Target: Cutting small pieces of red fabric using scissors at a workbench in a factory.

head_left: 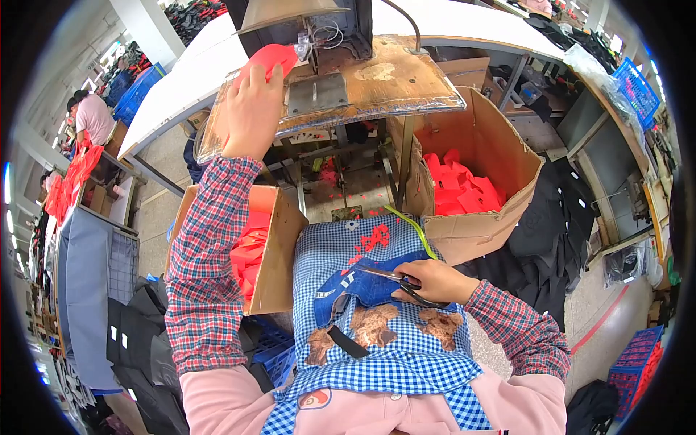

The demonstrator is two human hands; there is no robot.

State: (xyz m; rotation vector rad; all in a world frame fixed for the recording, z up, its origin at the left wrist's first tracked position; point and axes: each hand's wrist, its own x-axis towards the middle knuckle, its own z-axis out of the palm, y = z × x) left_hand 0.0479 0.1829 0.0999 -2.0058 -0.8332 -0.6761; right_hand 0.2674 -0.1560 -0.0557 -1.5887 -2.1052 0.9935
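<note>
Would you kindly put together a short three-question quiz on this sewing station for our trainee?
1. True or false: the left hand presses a red fabric piece on the worn machine table.
2. What does the right hand hold? A) scissors B) a ruler C) a spool
3. Fill in: the cardboard box on the right holds ___ fabric pieces.

Key: 1 true; 2 A; 3 red.
</note>
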